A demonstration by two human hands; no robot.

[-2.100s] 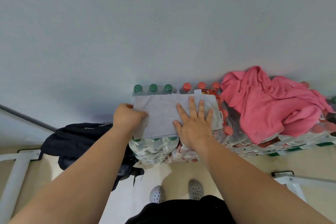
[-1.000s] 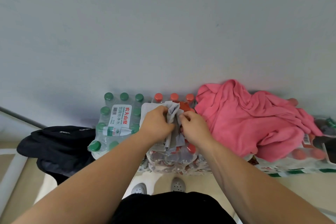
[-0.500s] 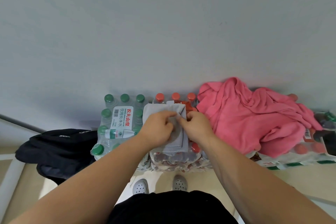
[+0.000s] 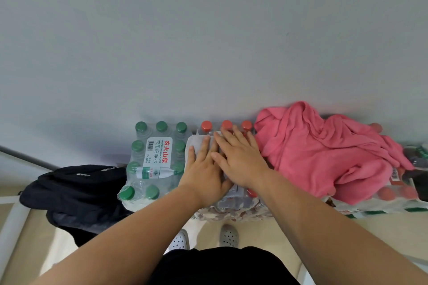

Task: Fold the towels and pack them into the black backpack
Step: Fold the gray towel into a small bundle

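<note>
A small grey towel (image 4: 195,143), folded narrow, lies on top of a shrink-wrapped pack of red-capped bottles (image 4: 236,201). My left hand (image 4: 203,171) and my right hand (image 4: 238,157) both press flat on it with straight fingers, side by side, hiding most of the cloth. A crumpled pink towel (image 4: 324,152) is heaped on the bottle packs to the right. The black backpack (image 4: 76,192) slumps on the floor at the left, beside the packs.
A pack of green-capped water bottles (image 4: 155,159) stands left of the grey towel. A grey wall (image 4: 208,41) rises right behind the packs. White frame bars (image 4: 11,222) lie on the floor at far left. My grey shoes (image 4: 228,236) are below.
The grey towel was spread wide, then both hands pinched and folded it over to a narrow strip. Now both hands have flattened out and press down on the fold.
</note>
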